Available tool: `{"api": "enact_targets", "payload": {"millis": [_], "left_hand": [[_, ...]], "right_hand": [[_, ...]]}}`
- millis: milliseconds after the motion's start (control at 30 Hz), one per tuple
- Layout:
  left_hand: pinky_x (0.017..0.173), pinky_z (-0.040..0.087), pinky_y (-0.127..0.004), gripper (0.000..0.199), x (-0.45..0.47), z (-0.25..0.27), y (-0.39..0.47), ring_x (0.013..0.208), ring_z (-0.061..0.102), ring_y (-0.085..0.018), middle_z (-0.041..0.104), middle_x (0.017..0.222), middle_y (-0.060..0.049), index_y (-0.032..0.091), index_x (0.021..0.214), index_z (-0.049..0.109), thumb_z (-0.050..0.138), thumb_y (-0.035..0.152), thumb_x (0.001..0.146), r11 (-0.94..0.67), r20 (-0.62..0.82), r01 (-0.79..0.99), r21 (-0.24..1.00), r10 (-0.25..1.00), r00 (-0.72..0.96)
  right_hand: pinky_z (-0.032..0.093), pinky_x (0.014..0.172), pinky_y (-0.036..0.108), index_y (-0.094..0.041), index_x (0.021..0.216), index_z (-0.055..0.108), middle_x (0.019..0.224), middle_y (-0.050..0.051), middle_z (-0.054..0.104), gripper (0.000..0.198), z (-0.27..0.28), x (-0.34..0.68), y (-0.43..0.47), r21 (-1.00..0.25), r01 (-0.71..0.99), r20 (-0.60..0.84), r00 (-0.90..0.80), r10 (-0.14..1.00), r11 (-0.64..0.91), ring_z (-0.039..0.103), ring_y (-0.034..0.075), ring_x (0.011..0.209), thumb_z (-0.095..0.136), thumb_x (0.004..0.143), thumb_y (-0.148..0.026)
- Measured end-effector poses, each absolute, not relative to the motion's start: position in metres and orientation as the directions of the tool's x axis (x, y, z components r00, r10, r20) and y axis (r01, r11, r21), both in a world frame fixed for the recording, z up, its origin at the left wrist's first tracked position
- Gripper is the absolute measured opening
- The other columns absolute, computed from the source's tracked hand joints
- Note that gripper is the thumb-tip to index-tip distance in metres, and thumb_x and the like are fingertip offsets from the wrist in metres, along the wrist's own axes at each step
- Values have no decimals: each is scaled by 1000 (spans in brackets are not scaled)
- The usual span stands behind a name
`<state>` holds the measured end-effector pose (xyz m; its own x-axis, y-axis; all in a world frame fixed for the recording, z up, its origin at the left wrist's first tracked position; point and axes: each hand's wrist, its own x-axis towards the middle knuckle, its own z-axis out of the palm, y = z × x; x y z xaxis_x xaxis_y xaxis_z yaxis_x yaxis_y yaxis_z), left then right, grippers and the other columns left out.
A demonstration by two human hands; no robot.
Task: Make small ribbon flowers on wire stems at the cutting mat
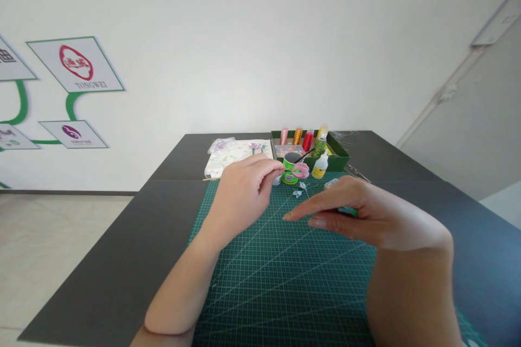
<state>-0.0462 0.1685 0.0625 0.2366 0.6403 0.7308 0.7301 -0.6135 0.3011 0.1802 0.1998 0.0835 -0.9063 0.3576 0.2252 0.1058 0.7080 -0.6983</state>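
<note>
My left hand (246, 190) reaches over the mat with thumb and fingertips pinched together. A pink flower (301, 170) with a bit of green at its base sticks out to the right of that pinch. My right hand (362, 211) hovers lower and to the right, its index finger and thumb stretched out and apart, with nothing visible between the tips. Behind its fingers, a green object (347, 210) shows partly; its kind is hidden. Beyond the hands, a sprig of pale wire-edged leaves (300, 191) lies on the green cutting mat (285, 276).
A green can (290, 178) with a dark-handled tool stands beside a white glue bottle (321, 166). Behind them, a green box (338, 162) holds several colourful tubes. White paper (220, 165) with flower pieces lies at the back left. A thin stick (210, 179) shows left of my left hand.
</note>
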Motion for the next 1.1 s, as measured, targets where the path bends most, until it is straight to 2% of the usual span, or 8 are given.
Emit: {"api": "enact_targets", "payload": {"millis": [100,300,533,700,867,1100], "left_hand": [[63,45,-25,19,-44,62,167,71,65,-14,73,80,-2,19,92,72,54,15,97,-619,714,725,301,650,258],[63,45,-25,21,-45,61,165,74,65,-14,72,83,-2,19,97,71,50,16,99,-630,672,722,286,669,317],[66,46,-26,22,-43,64,163,78,66,-15,73,88,-3,19,99,72,50,16,99,-656,625,700,284,680,384],[65,47,-27,23,-41,66,161,77,67,-16,72,85,-3,19,97,73,50,14,98,-657,612,703,272,682,400],[67,50,-27,25,-41,64,161,79,68,-16,73,89,-3,19,97,73,50,11,97,-669,613,696,260,671,416],[69,51,-27,25,-40,64,161,81,68,-15,73,89,-3,20,99,73,50,10,97,-698,617,665,266,654,439]], "right_hand": [[31,48,22,-18,120,76,65,2,66,31,83,181,197,-685,119,229,-901,368,719,45,8,50,55,101,-30],[25,42,23,-22,120,75,51,-6,43,30,82,183,196,-720,77,342,-825,450,689,33,7,43,56,101,-33],[24,37,21,-20,117,77,51,-5,47,30,81,185,199,-790,73,414,-669,617,609,33,7,41,59,98,-36],[27,37,22,-23,117,76,48,-6,43,28,75,188,210,-816,29,450,-597,665,578,36,8,41,60,98,-34],[23,39,24,-26,117,76,46,-7,37,27,71,189,218,-826,25,452,-569,687,563,32,9,41,59,98,-34],[23,39,22,-19,120,74,46,-8,36,30,70,186,222,-830,33,438,-579,688,557,32,8,42,57,99,-34]]}}
